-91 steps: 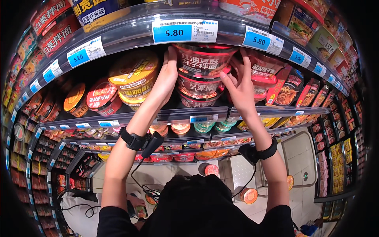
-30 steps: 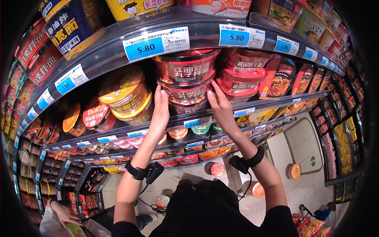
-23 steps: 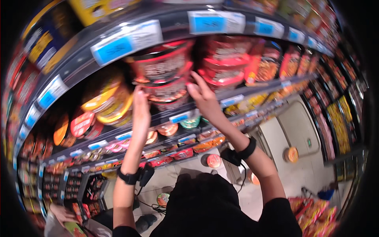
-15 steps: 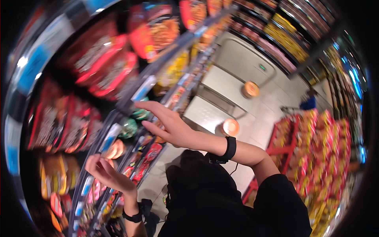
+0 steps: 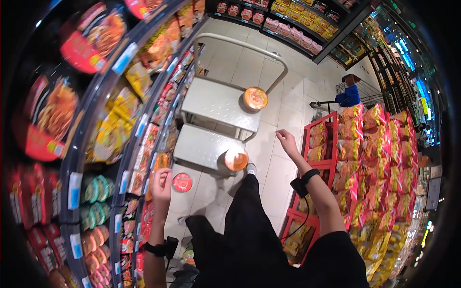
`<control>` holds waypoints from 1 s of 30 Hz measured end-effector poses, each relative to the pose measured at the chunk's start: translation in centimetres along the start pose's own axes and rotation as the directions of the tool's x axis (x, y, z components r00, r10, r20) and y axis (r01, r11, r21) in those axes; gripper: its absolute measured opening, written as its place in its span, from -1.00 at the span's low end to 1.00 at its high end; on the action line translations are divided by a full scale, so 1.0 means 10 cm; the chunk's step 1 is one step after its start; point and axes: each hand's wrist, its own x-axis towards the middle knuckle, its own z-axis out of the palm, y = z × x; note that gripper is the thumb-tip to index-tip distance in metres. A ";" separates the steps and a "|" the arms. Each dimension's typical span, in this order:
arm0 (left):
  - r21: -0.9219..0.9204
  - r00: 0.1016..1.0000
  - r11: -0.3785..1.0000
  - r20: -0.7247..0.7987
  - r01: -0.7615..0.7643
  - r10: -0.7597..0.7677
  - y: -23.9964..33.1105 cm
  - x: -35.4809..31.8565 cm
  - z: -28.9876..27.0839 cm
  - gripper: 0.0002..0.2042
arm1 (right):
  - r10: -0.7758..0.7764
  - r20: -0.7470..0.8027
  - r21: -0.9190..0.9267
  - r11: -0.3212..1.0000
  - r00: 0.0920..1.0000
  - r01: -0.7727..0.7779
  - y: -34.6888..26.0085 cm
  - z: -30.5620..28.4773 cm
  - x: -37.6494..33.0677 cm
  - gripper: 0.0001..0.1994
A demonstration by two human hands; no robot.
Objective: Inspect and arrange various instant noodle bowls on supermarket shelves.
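Note:
My left hand [image 5: 162,185] is loosely curled beside the left shelves, with nothing seen in it. Just to its right is a round red-lidded tub [image 5: 182,182], low down over the floor tiles. My right hand [image 5: 287,141] hangs over the aisle, fingers partly stretched and holding nothing. Ahead stands a grey two-step platform [image 5: 209,103] with a tubular rail. One round instant-noodle bowl [image 5: 255,99] with an orange lid rests on its upper step, at the right end. Another orange noodle bowl [image 5: 236,159] sits at the right end of the lower step.
Shelves [image 5: 77,144] of packaged noodles run along my left. On the right rises a red rack [image 5: 314,165] stacked with red and yellow noodle packs [image 5: 374,163]. A shopping cart [image 5: 367,91] with a blue item stands beyond it. More stocked shelves [image 5: 293,31] line the far end.
Both hands have drawn away from the left shelves; my right hand has swung right over the aisle. My view has turned toward the platform, which now appears further left and more fully.

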 end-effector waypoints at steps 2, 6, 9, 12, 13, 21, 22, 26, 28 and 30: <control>0.042 0.996 0.997 0.063 0.065 -0.068 -0.54 0.43 0.52 -0.86 | 0.045 0.048 -0.003 0.999 0.998 -0.045 0.42 -0.04 0.46 -0.76; -0.212 0.927 0.908 0.186 0.362 -0.326 -1.17 1.26 1.98 -0.75 | 0.061 0.066 0.062 0.996 0.996 -0.065 1.51 0.08 1.37 -0.74; -0.327 0.877 0.814 0.202 0.480 -0.436 -1.68 1.68 2.84 -0.61 | 0.121 0.131 0.140 0.980 0.984 -0.139 1.87 0.47 1.85 -0.69; -0.378 0.819 0.731 0.177 0.568 -0.545 -2.07 1.94 3.65 -0.47 | 0.197 0.228 0.225 0.942 0.954 -0.248 2.09 0.80 2.27 -0.62; -0.386 0.800 0.708 0.170 0.592 -0.576 -2.15 1.97 3.94 -0.43 | 0.198 0.235 0.302 0.916 0.952 -0.265 2.18 0.86 2.38 -0.60; -0.431 0.912 0.831 -0.045 0.351 -0.408 -2.29 2.54 5.17 -0.59 | 0.144 0.353 0.516 0.794 0.924 -0.321 1.93 1.18 2.68 -0.54; -0.510 0.900 0.819 -0.177 0.262 -0.398 -2.36 2.49 5.23 -0.57 | 0.107 0.348 0.535 0.793 0.931 -0.291 1.85 1.22 2.67 -0.53; -0.469 0.909 0.854 -0.215 0.223 -0.356 -1.96 2.21 5.24 -0.52 | 0.185 0.331 0.486 0.807 0.925 -0.336 1.86 1.12 2.49 -0.52; -0.557 0.895 0.796 -0.192 0.238 -0.402 -1.75 2.06 5.19 -0.50 | 0.213 0.371 0.603 0.685 0.904 -0.409 1.85 1.00 2.42 -0.48; -0.634 0.883 0.733 -0.166 0.245 -0.438 -1.60 1.89 5.11 -0.47 | 0.251 0.459 0.666 0.538 0.852 -0.517 1.58 0.83 2.34 -0.47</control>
